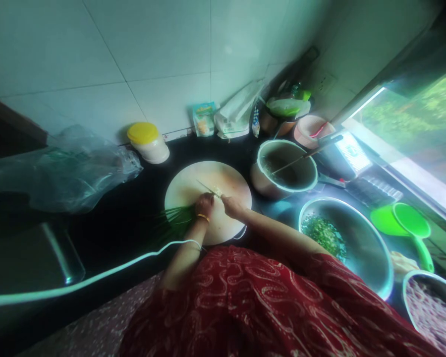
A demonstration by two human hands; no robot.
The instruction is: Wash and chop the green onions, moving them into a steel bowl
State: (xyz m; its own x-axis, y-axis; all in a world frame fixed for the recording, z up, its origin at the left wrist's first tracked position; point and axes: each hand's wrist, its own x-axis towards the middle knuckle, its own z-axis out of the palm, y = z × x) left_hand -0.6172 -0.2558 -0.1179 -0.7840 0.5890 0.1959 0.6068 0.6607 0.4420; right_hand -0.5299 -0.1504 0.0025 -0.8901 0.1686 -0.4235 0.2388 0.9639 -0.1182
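Note:
A round white cutting board [226, 178] lies on the dark counter in front of me. My left hand [205, 204] is closed around a bunch of spring onions [178, 216], whose long thin green leaves trail off the board's left edge. In my right hand [233, 205] I grip a knife [205, 186], its blade pointing up and left across the board, close to my left fingers. Small pale cut pieces [217, 190] lie beside the blade. The cut ends are mostly hidden by my fingers.
To the right stand a deep pot [258, 173] with a long-handled utensil, a steel bowl [371, 248] holding chopped greens, and a green mug [388, 218]. A yellow-lidded jar [148, 144] and plastic bag [78, 168] are at left. A white cable [126, 267] reaches my left forearm.

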